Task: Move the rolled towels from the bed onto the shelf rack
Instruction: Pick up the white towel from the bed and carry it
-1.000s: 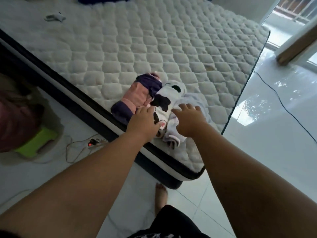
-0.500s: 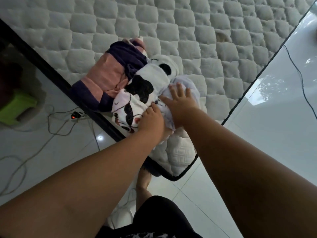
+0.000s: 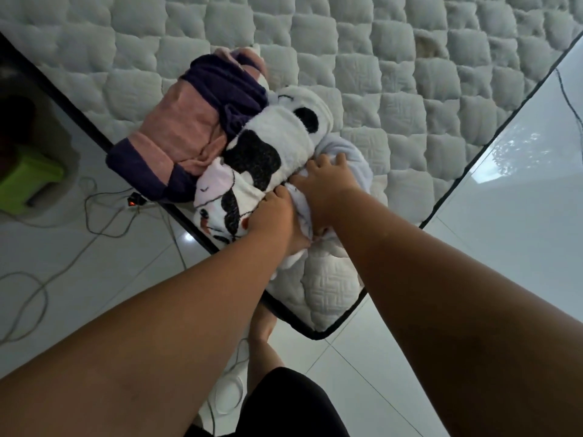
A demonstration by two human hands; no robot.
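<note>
Both hands down on towels at bed (image 3: 410, 89) corner. Left hand (image 3: 271, 220) curled, gripping near end of panda towel (image 3: 262, 159). Right hand (image 3: 328, 184) spread, pressing white towel (image 3: 356, 162) underneath. Rolls' long axes pointing away-left; pink-purple towel (image 3: 189, 130) just left of both hands, left one nearer.

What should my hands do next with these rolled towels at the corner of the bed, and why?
Probably close both hands and lift the pale towel clear. The right hand lies on top of it and the left hand presses in at its near end, beside the black-and-white towel, so a grip seems nearly set. The pink-and-purple towel lies untouched on the mattress.
</note>
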